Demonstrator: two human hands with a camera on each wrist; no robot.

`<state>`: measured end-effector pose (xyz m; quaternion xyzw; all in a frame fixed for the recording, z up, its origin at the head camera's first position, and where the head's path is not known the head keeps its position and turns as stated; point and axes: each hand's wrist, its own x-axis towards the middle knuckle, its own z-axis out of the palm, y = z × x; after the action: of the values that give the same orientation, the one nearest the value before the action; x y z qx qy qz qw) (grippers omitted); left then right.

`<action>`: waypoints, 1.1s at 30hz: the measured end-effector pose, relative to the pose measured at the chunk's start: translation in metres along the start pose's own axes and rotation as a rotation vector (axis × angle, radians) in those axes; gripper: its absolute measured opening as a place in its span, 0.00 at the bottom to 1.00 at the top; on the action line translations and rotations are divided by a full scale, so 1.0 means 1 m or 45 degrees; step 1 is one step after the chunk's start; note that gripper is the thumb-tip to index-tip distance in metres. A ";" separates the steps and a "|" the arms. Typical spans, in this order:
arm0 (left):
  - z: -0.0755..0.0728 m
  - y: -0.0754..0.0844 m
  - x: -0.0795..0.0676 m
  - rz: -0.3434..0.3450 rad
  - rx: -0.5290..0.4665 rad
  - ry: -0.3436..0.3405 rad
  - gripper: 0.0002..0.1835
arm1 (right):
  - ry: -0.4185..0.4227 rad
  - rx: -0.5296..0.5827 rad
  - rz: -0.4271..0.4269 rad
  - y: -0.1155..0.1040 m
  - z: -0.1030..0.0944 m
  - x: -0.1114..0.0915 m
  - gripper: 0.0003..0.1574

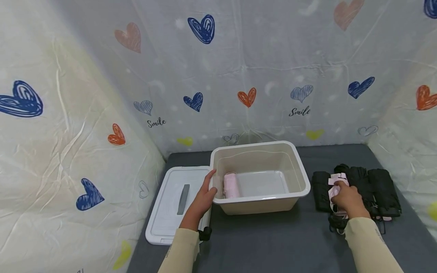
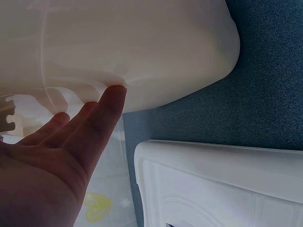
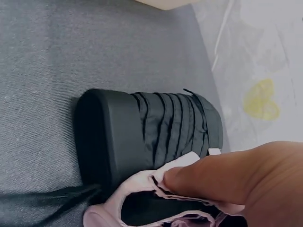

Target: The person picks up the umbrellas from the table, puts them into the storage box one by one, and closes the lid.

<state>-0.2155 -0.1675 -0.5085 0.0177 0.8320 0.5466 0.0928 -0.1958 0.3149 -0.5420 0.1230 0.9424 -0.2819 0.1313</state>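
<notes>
A beige plastic storage bin (image 1: pixel 259 206) stands on the dark grey surface with a pink rolled bundle (image 1: pixel 231 185) inside, against its left wall. My left hand (image 1: pixel 203 197) is at the bin's left side. In the left wrist view its straight fingers (image 2: pixel 97 127) touch the outer wall below the rim. At the right, my right hand (image 1: pixel 349 199) pinches a pale pink strappy fabric piece (image 1: pixel 336 178) lying among black rolled bundles (image 1: pixel 384 189). The right wrist view shows the thumb pressing on the pink fabric (image 3: pixel 142 184), beside one black bundle with gathered folds (image 3: pixel 165 123).
Left of the bin lies a white lid (image 1: pixel 164 212) with a grey handle (image 1: pixel 183 199), partly behind my left arm. Curtains printed with hearts (image 1: pixel 201 28) hang at the back and both sides. Thin black cords (image 3: pixel 52 201) trail from the bundles.
</notes>
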 end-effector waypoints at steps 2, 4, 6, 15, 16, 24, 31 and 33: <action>0.000 -0.001 0.001 0.000 -0.003 -0.002 0.35 | -0.012 -0.016 -0.021 0.001 -0.001 0.002 0.41; 0.000 -0.001 0.001 0.003 -0.003 -0.002 0.35 | -0.018 -0.034 -0.047 0.003 -0.003 0.003 0.42; 0.000 -0.001 0.001 -0.004 -0.003 0.003 0.35 | -0.032 -0.035 -0.072 0.004 -0.005 0.005 0.42; -0.001 -0.001 0.001 0.007 0.005 0.002 0.35 | -0.021 0.054 -0.091 0.010 -0.009 0.000 0.37; -0.001 0.000 0.001 0.007 0.008 0.004 0.35 | -0.018 0.066 -0.085 0.010 -0.009 -0.001 0.37; -0.002 0.002 0.000 0.010 -0.002 -0.017 0.35 | 0.074 0.060 -0.127 0.004 -0.020 -0.008 0.37; -0.004 0.001 0.001 0.019 0.018 -0.041 0.35 | 0.144 0.100 -0.203 -0.010 -0.029 -0.014 0.37; -0.005 0.000 0.002 0.009 0.024 -0.051 0.35 | 0.161 0.113 -0.218 -0.016 -0.032 -0.016 0.37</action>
<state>-0.2181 -0.1715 -0.5070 0.0323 0.8351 0.5385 0.1074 -0.1916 0.3175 -0.5031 0.0652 0.9424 -0.3253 0.0415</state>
